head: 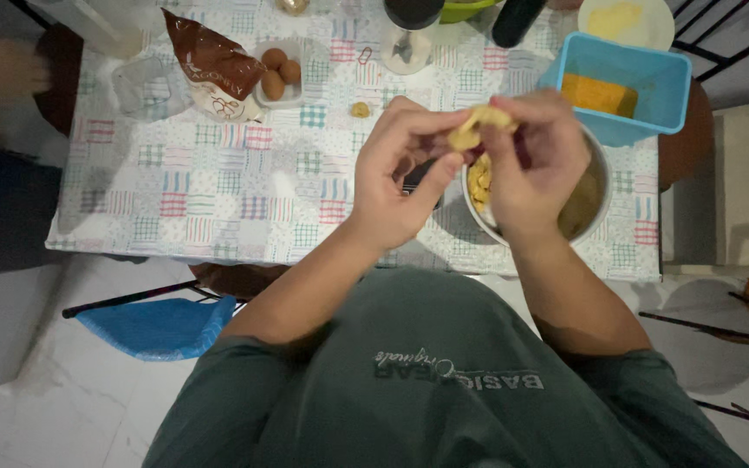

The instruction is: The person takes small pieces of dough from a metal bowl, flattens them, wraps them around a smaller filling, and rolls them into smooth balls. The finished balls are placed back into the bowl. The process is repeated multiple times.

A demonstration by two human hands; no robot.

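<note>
A small yellow dough piece is pinched between both hands, upper centre-right of the frame. The left hand is closed on its left end with thumb and fingertips; the right hand is closed on its right end, fingers curled over it. Both hands are touching the piece and each other at the fingertips. The piece is held above the left rim of a metal bowl, not resting in it. More yellow pieces are seen inside the bowl, just below the hands. Part of the bowl is hidden by the right hand.

The bowl is set on a desk with a patchwork cloth, near its lower right edge. A blue plastic tub with an orange-yellow block inside is placed just beyond the bowl, upper right of the frame. A brown and white bag is stood at upper left, with a clear tray of brown eggs just beside it on the right. A clear empty container is seen left of the bag. A small yellowish lump lies on the cloth, apart from the hands. A blue chair seat is visible below the desk, lower left.
</note>
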